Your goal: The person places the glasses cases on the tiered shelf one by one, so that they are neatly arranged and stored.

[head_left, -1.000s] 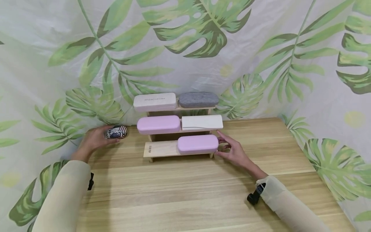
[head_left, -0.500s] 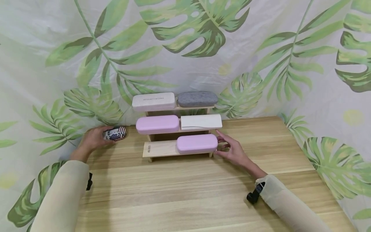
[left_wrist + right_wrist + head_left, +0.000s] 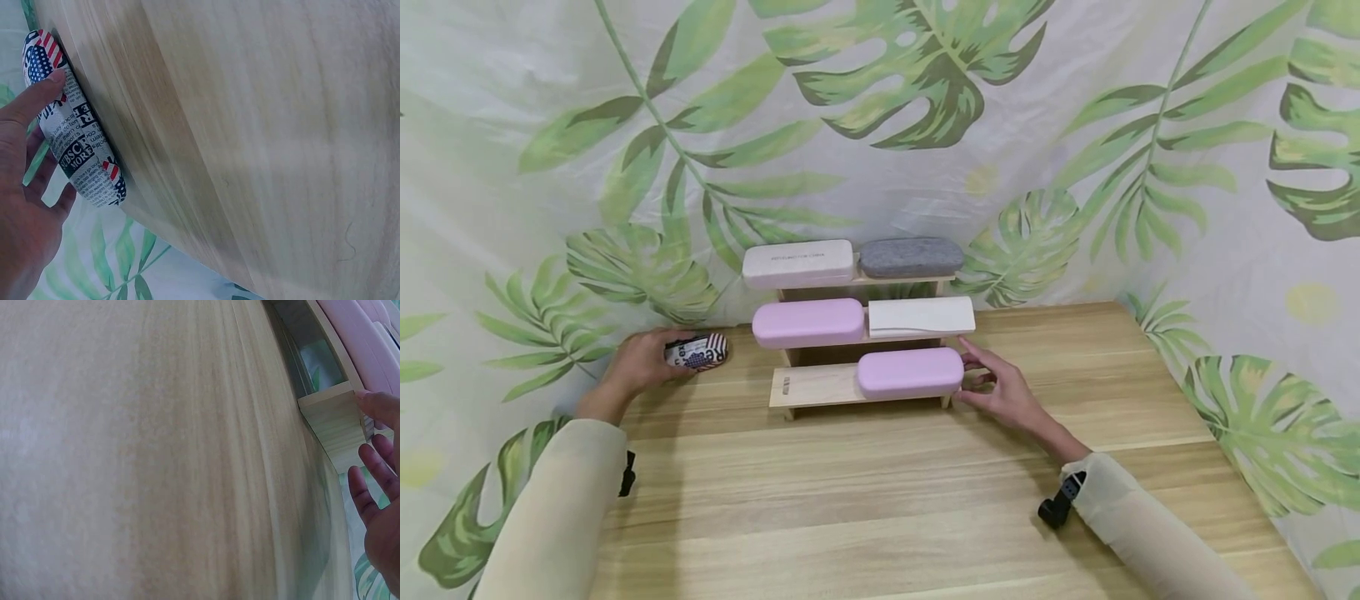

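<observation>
My left hand (image 3: 638,364) is at the table's back left, holding a glasses case (image 3: 703,352) with newspaper and flag print. In the left wrist view the thumb lies on top of that printed case (image 3: 78,140), and the other fingers are partly hidden behind it. At the right end of a three-tier wooden stand (image 3: 818,385) is my right hand (image 3: 1009,395), its fingers spread. Its thumb touches the lowest tier's end beside a pink glasses case (image 3: 912,372); the index fingertip reaches toward the middle tier.
On the middle tier lie another pink case (image 3: 808,322) and a white flap case (image 3: 922,317). The top tier carries a pale case (image 3: 799,263) and a grey fabric case (image 3: 912,257). A leaf-print cloth (image 3: 880,192) hangs behind the wooden table (image 3: 865,500).
The printed case has shifted slightly downward and turned a little in my left hand, which has drifted slightly left. My right hand stays put at the stand.
</observation>
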A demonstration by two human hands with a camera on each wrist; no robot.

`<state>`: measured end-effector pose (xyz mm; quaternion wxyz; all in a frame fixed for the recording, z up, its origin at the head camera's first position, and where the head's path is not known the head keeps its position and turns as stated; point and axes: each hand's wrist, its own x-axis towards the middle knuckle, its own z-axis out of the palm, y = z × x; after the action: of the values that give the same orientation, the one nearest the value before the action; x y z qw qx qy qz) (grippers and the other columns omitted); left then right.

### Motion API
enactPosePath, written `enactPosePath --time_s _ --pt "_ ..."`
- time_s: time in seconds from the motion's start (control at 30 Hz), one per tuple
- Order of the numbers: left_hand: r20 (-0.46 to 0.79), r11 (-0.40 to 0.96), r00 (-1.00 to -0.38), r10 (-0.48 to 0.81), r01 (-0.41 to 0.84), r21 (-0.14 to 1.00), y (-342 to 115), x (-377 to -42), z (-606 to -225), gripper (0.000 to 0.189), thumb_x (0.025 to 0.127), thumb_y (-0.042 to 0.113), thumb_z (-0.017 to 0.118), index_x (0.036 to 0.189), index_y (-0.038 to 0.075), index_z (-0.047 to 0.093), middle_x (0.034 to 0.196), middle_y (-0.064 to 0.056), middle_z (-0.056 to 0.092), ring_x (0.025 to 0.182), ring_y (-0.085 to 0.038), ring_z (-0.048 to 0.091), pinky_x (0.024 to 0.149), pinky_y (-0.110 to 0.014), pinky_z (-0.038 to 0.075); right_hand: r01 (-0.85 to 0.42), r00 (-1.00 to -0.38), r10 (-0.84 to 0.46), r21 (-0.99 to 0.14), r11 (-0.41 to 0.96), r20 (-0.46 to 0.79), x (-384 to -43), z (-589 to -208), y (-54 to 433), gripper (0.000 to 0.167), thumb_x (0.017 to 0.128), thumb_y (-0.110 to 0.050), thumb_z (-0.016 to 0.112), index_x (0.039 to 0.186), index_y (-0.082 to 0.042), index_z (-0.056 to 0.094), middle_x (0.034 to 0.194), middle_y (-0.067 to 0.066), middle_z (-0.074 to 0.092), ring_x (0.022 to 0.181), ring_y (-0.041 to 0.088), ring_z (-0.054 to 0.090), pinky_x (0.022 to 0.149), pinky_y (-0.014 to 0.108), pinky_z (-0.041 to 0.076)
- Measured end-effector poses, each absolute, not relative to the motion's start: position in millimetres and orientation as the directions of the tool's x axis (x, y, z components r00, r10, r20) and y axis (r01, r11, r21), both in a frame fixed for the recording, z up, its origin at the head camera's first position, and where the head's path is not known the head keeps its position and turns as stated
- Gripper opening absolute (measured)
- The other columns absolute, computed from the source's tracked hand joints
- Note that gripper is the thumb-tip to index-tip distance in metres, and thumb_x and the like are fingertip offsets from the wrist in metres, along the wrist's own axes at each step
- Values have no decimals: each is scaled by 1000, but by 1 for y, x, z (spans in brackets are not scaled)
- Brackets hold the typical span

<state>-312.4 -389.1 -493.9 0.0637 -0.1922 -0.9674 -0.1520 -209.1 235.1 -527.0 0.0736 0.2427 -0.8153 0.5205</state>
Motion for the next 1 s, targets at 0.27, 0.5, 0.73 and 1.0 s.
enactPosePath --time_s 0.27,0.5,0.73,1.0 --pt "160 879 -916 367 398 261 -388 -309 -492 69 71 24 98 130 1 72 121 -33 70 103 -50 68 86 -64 52 -453 -881 -314 -822 344 354 -207 -525 235 91 81 5 88 160 -3 43 135 26 66 117 43 67 87 57 60" --pt "165 862 -910 380 414 295 -386 -305 -486 67 72 19 96 131 -1 71 121 -32 71 106 -49 68 89 -62 52 -444 -886 -310 -827 345 346 -208 -523 234 92 81 5 88 161 -4 43 135 25 66 118 43 67 89 58 59" --pt "152 850 -909 388 417 323 -385 -301 -477 66 73 17 96 131 -2 71 120 -33 70 106 -48 67 88 -60 53 -443 -886 -309 -828 343 346 -207 -524 234 92 81 5 89 161 -5 43 135 25 67 118 43 67 89 59 59" --pt "163 838 -899 406 438 326 -384 -295 -471 67 72 21 98 130 0 72 122 -31 71 109 -50 66 92 -64 52 -455 -880 -309 -824 336 360 -207 -525 234 92 81 6 88 160 -4 44 134 26 67 117 42 67 88 58 60"
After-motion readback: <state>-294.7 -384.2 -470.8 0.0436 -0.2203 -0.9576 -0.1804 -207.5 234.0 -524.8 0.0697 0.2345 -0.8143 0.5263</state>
